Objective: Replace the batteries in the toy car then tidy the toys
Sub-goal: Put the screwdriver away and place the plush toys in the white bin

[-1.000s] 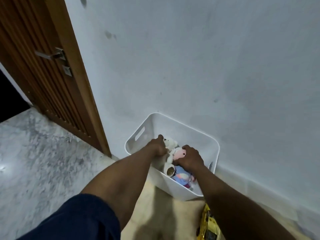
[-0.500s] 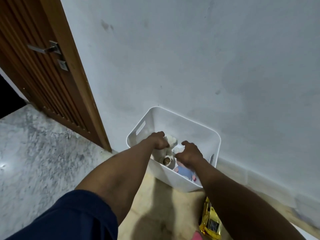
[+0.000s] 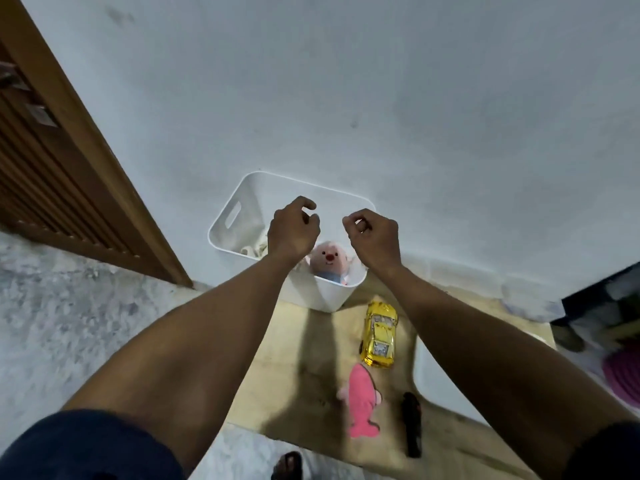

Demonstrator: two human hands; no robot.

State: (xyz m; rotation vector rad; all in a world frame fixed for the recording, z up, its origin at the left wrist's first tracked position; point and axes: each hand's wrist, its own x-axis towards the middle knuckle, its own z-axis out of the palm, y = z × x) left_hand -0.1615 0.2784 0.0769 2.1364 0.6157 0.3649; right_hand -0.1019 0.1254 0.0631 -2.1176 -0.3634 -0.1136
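Note:
A white plastic bin stands on the floor against the wall. Inside it sits a pink-faced plush doll in blue, with a pale plush partly hidden to its left. My left hand and my right hand hover above the bin, fingers loosely curled, holding nothing. A yellow toy car lies on the tan mat in front of the bin. A pink plush fish lies nearer to me, and a black oblong object lies to its right.
A brown wooden door stands at the left beside the marbled floor. A white tub's rim shows at the right under my arm, with dark shelving and a pink item beyond. A sandal tip is at the bottom.
Both hands have risen out of the bin and let go of the plush toys, which now lie inside. The view has tilted down, showing the car, the fish and the black object.

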